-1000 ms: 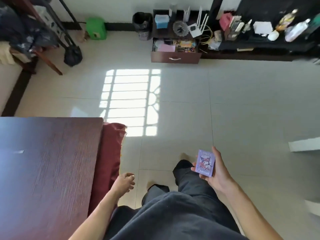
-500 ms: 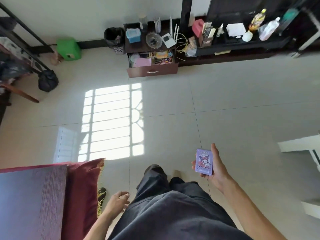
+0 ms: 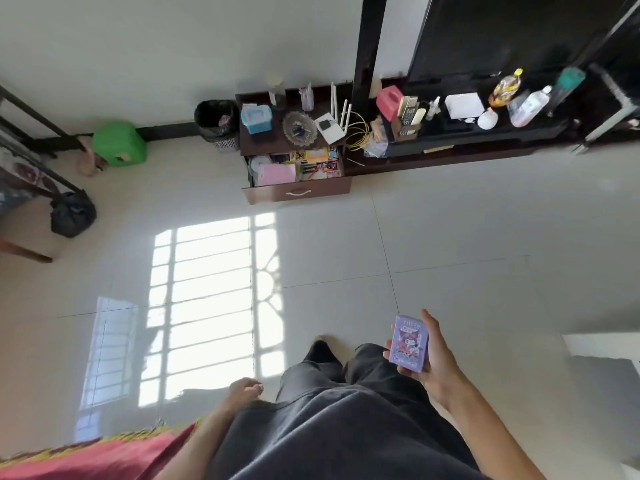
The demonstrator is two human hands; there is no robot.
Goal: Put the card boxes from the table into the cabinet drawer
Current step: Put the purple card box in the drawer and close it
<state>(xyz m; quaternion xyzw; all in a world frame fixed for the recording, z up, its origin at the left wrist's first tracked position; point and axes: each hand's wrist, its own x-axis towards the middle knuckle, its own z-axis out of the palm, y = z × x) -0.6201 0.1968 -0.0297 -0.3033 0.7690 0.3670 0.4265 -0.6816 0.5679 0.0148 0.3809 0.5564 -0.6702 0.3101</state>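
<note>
My right hand (image 3: 437,365) holds a purple card box (image 3: 408,342) with a cartoon figure on its face, low at the right, over the tiled floor. My left hand (image 3: 243,390) hangs beside my dark trousers with its fingers loosely curled and nothing in it. Far ahead, a small dark-brown cabinet (image 3: 273,133) stands against the wall. Its drawer (image 3: 298,192) is pulled open and holds a pink sheet and several colourful items. The table is out of view.
A red fringed cloth (image 3: 104,455) lies at the bottom left. A black bin (image 3: 216,121) and a green stool (image 3: 119,143) stand left of the cabinet. A long dark low shelf (image 3: 485,147) with bottles runs to the right. A black bag (image 3: 72,214) hangs at the left.
I have moved toward the cabinet: the table has slid out of view at the bottom left and the open drawer looks larger. My right hand still holds the purple card box.
</note>
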